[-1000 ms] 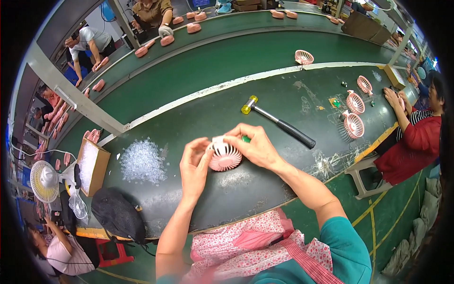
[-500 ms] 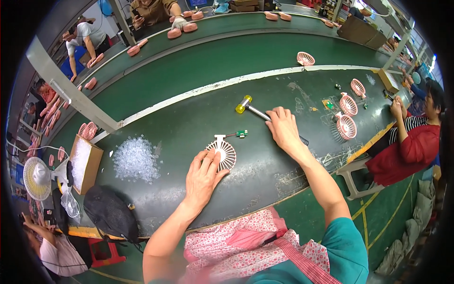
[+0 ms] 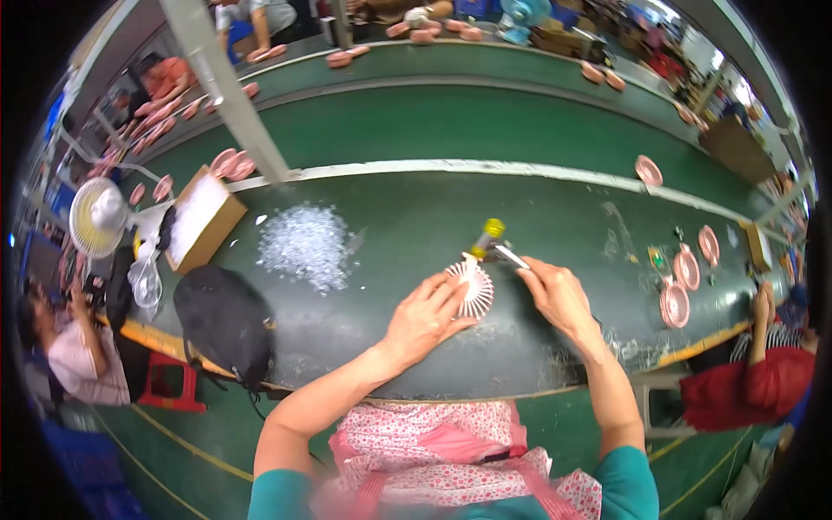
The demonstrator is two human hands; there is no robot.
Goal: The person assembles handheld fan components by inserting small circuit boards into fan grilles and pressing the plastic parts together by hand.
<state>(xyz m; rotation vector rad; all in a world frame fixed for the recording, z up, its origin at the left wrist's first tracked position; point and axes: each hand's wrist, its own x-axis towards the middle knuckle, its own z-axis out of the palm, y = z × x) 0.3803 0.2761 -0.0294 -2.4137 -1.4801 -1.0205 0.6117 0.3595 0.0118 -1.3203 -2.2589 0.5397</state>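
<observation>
Near centre, left hand [image 3: 425, 316] laid over the left side of a ribbed pink fan housing [image 3: 477, 297], fingers extended, thumb apart along the near edge; pinching or mere pressing not possible to tell. Housing on the dark green workbench [image 3: 416, 217], stub pointing away from the body. To its right, right hand [image 3: 559, 299] curled around the handle of a mallet [image 3: 511, 256], yellow-faced head just by the stub; contact between head and stub not possible to tell. Leftward, a loose heap of small clear pieces [image 3: 308, 247], an open cardboard box [image 3: 217, 230] with white contents, a black bag [image 3: 224, 325] and a white fan [image 3: 100, 217]. Rightward, three more pink housings [image 3: 674, 307] near a co-worker in red [image 3: 737, 390]. Beyond a white edge strip [image 3: 433, 166], a green conveyor belt [image 3: 433, 126].
</observation>
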